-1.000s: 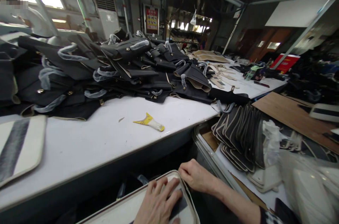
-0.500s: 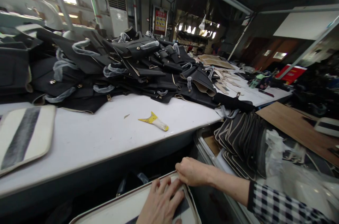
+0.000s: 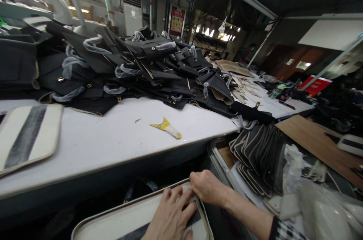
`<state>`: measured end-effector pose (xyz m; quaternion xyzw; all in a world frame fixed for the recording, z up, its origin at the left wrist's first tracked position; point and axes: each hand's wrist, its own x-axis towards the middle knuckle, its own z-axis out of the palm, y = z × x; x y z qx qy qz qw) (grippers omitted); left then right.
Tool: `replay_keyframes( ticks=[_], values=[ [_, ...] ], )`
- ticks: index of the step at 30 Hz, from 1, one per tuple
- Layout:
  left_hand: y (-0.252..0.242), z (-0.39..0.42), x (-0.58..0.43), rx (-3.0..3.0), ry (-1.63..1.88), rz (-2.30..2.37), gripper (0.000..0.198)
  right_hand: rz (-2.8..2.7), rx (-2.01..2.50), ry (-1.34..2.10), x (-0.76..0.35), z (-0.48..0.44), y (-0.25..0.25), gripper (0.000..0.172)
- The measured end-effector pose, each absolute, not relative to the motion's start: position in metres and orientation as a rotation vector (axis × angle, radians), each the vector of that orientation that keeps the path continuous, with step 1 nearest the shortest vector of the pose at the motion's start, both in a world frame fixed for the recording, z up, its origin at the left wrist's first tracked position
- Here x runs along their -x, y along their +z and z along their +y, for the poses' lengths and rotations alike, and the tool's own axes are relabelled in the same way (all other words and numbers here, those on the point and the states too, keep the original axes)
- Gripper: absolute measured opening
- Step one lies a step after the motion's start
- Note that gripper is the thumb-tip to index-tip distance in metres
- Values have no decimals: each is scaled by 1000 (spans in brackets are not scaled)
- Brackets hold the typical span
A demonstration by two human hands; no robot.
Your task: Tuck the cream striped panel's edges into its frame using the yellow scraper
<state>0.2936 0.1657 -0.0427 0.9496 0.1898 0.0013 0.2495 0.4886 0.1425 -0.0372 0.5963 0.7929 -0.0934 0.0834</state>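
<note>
**A:** How do my hands sit?

**B:** Both are low in the bottom middle of the frame. Your left hand comes up from the bottom edge, palm down on the panel. Your right hand reaches in from the lower right, knuckles up, at the panel's upper right corner. Its checked cuff shows at the frame's edge.

**A:** What's around them?

**B:** The table runs just above the panel. On it lie a yellow scraper mid-frame, a heap of black bags behind it, and a second panel at the left. Right of your right hand stands a stack of dark pieces.

**A:** And the fingers?

**B:** The left ones are flat, slightly spread, and pressing near the panel's dark stripe. The right ones curl over the rim and touch it. Their tips are hidden, so I can't tell whether they pinch.
</note>
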Motion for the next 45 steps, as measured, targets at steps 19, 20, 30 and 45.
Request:
replay_keyframes(
  ticks=[19,20,30,45],
  values=[
    [-30,163,-284,-2520,41,531,40,2391,-2241,-668,-484,120,-44,36],
    [-30,164,-284,-2517,45,533,40,2371,-2291,-732,-485,118,-43,39],
    [-34,163,-288,-2503,-8,521,44,1985,-3022,-1209,-457,48,-78,35],
    [-19,153,-300,-2634,-333,468,70,2095,-3219,-723,-440,28,-84,38]
  ],
)
